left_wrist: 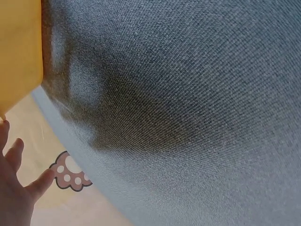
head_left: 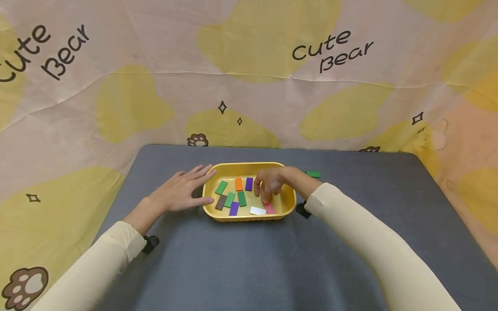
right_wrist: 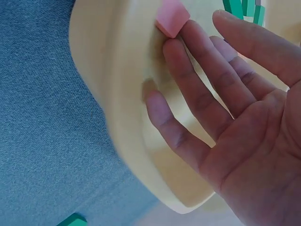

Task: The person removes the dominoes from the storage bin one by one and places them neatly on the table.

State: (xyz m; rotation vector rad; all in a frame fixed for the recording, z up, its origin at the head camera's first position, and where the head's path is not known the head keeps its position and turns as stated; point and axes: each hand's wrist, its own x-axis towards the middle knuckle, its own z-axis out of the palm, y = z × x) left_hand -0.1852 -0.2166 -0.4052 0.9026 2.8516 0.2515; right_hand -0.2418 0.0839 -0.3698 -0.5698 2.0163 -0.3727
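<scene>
pink block (right_wrist: pixel 172 17) touches fingertips (right_wrist: pixel 173 46)

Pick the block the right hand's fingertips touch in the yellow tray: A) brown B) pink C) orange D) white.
B: the right hand reaches into the tray and its fingertips rest against the pink block; the wrist view shows the contact.

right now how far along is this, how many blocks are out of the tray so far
Looks done: one green block lies on the grey table, outside the yellow tray. In hand: the right hand reaches into the tray, fingertips at the pink block, not yet clearly gripped; the left hand rests flat against the tray's side. Left: about nine blocks remain inside, including the white block.
</scene>
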